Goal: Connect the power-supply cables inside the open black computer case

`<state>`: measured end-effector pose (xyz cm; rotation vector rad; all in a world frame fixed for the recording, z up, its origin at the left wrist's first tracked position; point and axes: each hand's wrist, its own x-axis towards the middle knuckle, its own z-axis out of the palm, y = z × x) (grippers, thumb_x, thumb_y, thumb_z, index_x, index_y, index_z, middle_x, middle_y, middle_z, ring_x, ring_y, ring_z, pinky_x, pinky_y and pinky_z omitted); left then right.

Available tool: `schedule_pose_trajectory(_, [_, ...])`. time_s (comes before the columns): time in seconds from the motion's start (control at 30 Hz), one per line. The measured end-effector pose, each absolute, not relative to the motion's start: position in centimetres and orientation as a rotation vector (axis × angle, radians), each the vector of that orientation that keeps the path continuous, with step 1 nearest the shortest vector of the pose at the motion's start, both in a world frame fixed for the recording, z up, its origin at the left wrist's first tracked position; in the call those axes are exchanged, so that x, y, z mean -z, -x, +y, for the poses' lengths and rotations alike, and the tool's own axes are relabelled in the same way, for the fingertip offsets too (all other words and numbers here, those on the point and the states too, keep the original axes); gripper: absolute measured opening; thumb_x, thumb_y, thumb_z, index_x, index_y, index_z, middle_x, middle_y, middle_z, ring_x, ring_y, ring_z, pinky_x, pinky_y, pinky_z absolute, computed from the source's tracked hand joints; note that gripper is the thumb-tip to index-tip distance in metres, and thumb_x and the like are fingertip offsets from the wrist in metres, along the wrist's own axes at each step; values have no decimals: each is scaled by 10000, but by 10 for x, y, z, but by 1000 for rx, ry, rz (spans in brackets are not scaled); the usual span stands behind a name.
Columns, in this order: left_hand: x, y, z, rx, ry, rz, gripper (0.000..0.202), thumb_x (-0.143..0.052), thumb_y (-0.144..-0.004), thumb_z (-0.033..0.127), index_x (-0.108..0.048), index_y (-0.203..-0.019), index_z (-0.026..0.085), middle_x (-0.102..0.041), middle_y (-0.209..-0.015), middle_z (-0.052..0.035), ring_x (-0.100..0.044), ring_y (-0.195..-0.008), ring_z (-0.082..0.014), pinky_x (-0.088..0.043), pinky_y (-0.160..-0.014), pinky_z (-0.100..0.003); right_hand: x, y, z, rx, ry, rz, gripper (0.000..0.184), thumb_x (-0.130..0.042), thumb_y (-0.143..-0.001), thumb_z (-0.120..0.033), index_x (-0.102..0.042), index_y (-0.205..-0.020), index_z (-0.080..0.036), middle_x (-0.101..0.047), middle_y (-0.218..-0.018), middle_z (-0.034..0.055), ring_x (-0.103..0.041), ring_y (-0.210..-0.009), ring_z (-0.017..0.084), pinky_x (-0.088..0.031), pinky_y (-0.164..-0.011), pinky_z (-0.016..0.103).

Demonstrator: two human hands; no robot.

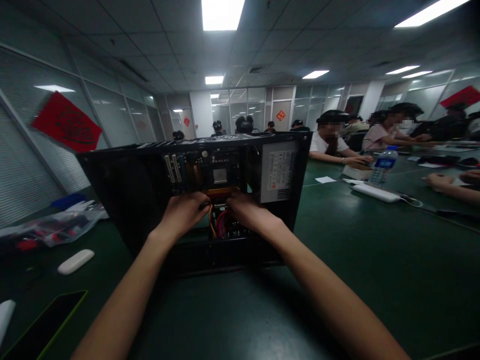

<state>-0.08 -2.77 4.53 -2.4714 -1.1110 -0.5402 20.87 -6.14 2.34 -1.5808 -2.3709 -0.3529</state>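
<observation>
A black desktop computer case (131, 200) stands upright on the green table with its side open towards me. Inside it are a motherboard (228, 160) and, at the upper right, a silver power supply (277, 172) with a label. My left hand (185, 212) reaches into the case, fingers curled at a dark part beside yellow wires (212, 220). Close by on the right, my right hand (247, 212) also reaches in with bent fingers. An orange-edged strip (223, 191) runs just above both hands, and pink-red cables (222, 222) hang between them. The fingertips are largely hidden.
Left on the table (367, 280) lie a plastic bag of parts (71, 225), a white oval case (76, 261) and a phone (48, 325). To the right are a water bottle (383, 165), a white box (357, 172) and a power strip (376, 192). Other people sit beyond.
</observation>
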Motion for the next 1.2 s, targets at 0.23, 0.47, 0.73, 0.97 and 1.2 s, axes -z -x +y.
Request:
schedule_pose_trajectory(0.23, [-41, -6, -15, 417, 2573, -1073, 164, -600, -915, 239, -729, -1012, 207, -754, -1055, -59, -701, -983, -232, -504, -772, -294, -17, -208, -50, 280, 1589, -2361, 287, -463, -931, -106, -675, -1126, -117, -661, -1169, 164, -648, -1061, 254, -489, -859, 306])
schedule_pose_trajectory(0.47, [-33, -22, 1, 222, 2567, -1123, 200, -585, -893, 198, -758, -995, 206, -764, -1037, -66, -707, -967, -242, -504, -756, -284, -12, -210, -38, 174, 1607, -2373, 293, -498, -931, -141, -667, -1166, -104, -663, -1194, 172, -643, -1095, 253, -491, -891, 310])
schedule_pose_trajectory(0.73, [-23, -29, 1, 194, 2472, -1237, 224, -555, -897, 223, -767, -969, 206, -763, -1006, -105, -716, -912, -276, -516, -711, -315, -10, -211, -31, 66, 1662, -2382, 311, -558, -910, -188, -684, -1179, -94, -668, -1222, 192, -640, -1129, 270, -492, -890, 306])
schedule_pose_trajectory(0.97, [-16, -21, 1, 363, 2601, -1261, 257, -593, -905, 230, -743, -1113, 237, -763, -1101, -47, -710, -1020, -250, -522, -803, -296, -9, -213, -22, 50, 1647, -2403, 295, -585, -894, -192, -709, -1146, -100, -694, -1191, 178, -654, -1116, 264, -488, -882, 276])
schedule_pose_trajectory(1.2, [-9, -18, 3, 466, 2593, -1295, 241, -623, -898, 239, -752, -1099, 264, -767, -1094, -35, -715, -1008, -223, -529, -816, -275, -4, -212, -15, 67, 1611, -2423, 297, -581, -886, -205, -714, -1127, -93, -703, -1161, 188, -666, -1083, 286, -501, -853, 301])
